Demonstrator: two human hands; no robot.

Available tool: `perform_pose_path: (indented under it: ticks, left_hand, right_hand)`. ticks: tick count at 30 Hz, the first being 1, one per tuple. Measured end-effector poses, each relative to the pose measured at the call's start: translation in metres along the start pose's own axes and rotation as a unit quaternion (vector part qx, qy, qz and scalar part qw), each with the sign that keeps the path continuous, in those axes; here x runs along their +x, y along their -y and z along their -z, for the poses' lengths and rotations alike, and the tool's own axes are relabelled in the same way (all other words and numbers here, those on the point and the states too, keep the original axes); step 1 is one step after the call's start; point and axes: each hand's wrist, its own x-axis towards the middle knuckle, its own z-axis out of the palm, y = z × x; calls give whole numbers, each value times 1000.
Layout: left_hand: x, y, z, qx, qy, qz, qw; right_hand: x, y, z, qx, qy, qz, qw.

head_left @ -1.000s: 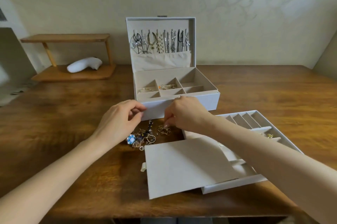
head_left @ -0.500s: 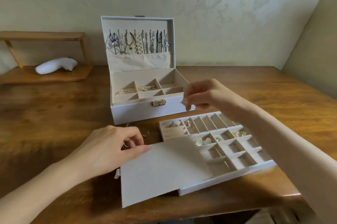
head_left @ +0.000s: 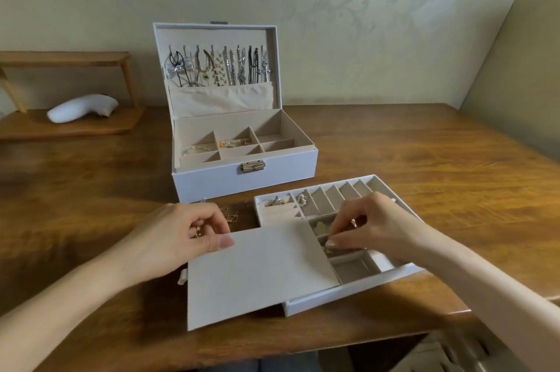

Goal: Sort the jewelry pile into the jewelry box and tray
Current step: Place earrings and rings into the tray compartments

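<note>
Behind the work area, a wooden shelf is seen at the far left of the table, with a white curved object laid on it. At the middle of the table the white jewelry box stands open, its lid upright; necklaces are hung in a row inside the lid above a cloth pocket, and a few pieces are seen in the back compartments of its base. A flat white panel lies in front of the box and is laid over the near left part of the tray, so the compartments there are hidden. What remains of the jewelry pile lies on the bare wood between box and panel and is largely screened by the left hand.

That hand is curled closed, thumb resting on the panel's far corner, and a small ring-like piece appears to be kept within the bent fingers, though it is too small to be identified surely. The right hand is lowered over the middle of the tray, fingertips pinched together on a small gold-coloured piece just above a compartment beside the panel's edge. Other pieces are seen in the tray's far compartments, apart from both hands.
</note>
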Motion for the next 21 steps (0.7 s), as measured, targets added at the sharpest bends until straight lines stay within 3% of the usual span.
perform_pose_path:
  ticks: [13, 17, 21]
  left_hand:
    - [-5, 3, 9, 63, 5, -19, 998]
    - [-9, 19, 25, 42, -58, -21, 997]
    - [-12, 35, 40, 53, -135, -14, 989]
  right_hand:
    - [2, 1, -1, -130, -2, -11, 991]
    - [3, 4, 6, -152, -7, 11, 988]
    - [2, -7, 30, -121, -79, 30, 989]
